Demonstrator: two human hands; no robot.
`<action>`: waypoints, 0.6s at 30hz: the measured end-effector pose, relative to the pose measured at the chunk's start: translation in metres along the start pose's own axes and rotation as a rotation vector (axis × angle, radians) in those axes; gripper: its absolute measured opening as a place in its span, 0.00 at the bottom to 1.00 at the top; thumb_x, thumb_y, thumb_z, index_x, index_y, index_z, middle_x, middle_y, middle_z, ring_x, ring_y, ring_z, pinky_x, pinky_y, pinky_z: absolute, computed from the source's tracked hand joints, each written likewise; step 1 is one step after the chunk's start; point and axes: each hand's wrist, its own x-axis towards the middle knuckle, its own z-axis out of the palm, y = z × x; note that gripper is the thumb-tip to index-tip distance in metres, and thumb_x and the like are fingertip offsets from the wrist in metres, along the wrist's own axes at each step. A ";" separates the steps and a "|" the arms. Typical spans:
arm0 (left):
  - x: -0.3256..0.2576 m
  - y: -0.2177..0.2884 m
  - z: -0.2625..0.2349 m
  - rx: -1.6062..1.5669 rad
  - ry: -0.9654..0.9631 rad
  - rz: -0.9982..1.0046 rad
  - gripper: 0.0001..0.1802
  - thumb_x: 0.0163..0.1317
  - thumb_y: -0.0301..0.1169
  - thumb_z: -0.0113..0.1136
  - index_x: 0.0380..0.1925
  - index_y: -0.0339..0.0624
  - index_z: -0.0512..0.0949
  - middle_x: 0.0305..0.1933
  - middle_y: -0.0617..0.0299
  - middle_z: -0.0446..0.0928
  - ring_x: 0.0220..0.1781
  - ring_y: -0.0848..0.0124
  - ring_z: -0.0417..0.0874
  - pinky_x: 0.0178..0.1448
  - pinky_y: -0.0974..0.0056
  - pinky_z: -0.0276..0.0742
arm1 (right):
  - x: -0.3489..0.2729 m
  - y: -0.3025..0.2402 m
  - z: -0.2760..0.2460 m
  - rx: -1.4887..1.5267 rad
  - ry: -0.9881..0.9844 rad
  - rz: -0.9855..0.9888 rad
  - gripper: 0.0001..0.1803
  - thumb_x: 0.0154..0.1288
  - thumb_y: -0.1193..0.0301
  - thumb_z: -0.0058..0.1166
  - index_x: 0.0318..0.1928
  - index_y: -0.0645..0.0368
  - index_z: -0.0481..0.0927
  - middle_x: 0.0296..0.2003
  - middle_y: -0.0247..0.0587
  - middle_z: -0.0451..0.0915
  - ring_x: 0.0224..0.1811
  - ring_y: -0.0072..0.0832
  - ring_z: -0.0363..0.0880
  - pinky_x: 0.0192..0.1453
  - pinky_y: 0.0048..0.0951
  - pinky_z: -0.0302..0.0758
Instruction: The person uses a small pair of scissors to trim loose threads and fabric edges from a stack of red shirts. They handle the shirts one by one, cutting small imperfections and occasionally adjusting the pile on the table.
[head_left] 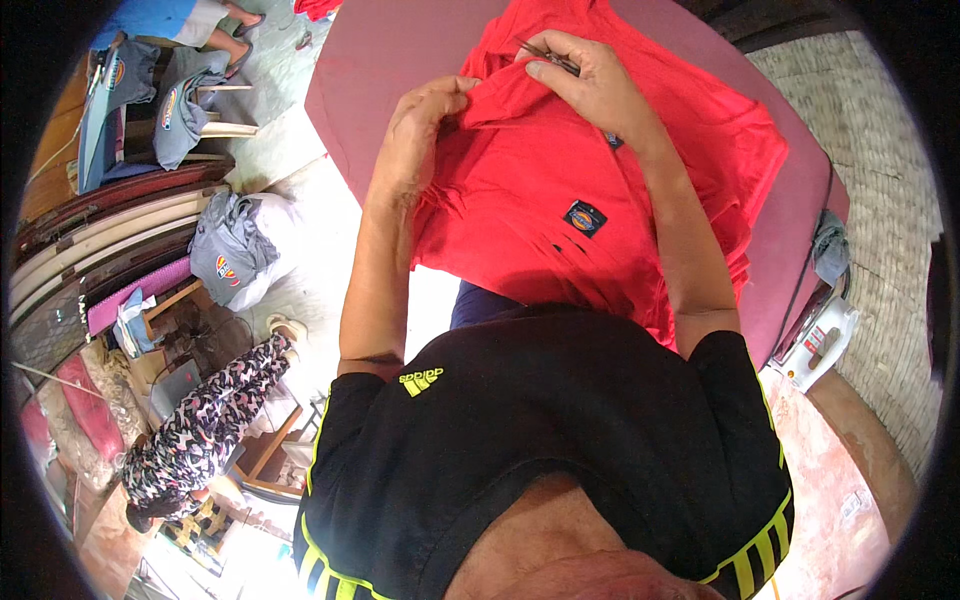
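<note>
A bright red shirt (500, 215) lies spread and wrinkled in front of me, with a dark label (585, 218) on its near part. My left hand (425, 115) pinches a raised fold of the red cloth at its left side. In my right hand (590, 85) is a small dark metal tool, which looks like thread snips (560, 64); its tips point to the left over the cloth. The right fingers partly hide the tool and sit close to the fold. Both hands are near the far part of the shirt.
The shirt rests on a maroon table (375, 60). A white iron (820, 340) stands at its right edge, beside a grey cloth (830, 247). Grey printed garments (235, 250) lie at the left. Two other people are there, one in patterned clothes (215, 425).
</note>
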 end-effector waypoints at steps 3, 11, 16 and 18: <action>0.001 -0.006 -0.004 -0.035 -0.068 -0.035 0.15 0.62 0.20 0.50 0.46 0.30 0.83 0.42 0.61 0.85 0.42 0.76 0.82 0.54 0.73 0.75 | 0.003 0.010 0.013 0.075 0.066 -0.002 0.10 0.67 0.74 0.60 0.47 0.63 0.81 0.40 0.27 0.82 0.40 0.14 0.76 0.47 0.21 0.73; 0.002 -0.012 -0.009 -0.036 -0.043 -0.026 0.16 0.63 0.20 0.52 0.48 0.29 0.82 0.44 0.57 0.85 0.43 0.73 0.85 0.54 0.70 0.78 | -0.014 -0.010 0.025 -0.260 0.297 -0.113 0.10 0.61 0.72 0.64 0.41 0.63 0.84 0.36 0.40 0.82 0.35 0.32 0.83 0.41 0.30 0.78; -0.002 -0.008 0.000 0.045 -0.029 0.017 0.13 0.64 0.22 0.56 0.45 0.31 0.84 0.40 0.64 0.84 0.41 0.78 0.80 0.50 0.72 0.74 | -0.016 -0.024 0.040 -0.155 0.350 -0.139 0.09 0.59 0.71 0.65 0.39 0.61 0.85 0.31 0.40 0.80 0.30 0.34 0.81 0.36 0.32 0.77; -0.004 -0.014 0.005 0.155 0.000 0.107 0.11 0.64 0.24 0.59 0.45 0.32 0.84 0.37 0.64 0.83 0.39 0.78 0.79 0.47 0.72 0.74 | -0.015 -0.026 0.043 -0.176 0.346 -0.166 0.07 0.59 0.76 0.67 0.38 0.63 0.84 0.29 0.37 0.79 0.28 0.23 0.77 0.33 0.24 0.73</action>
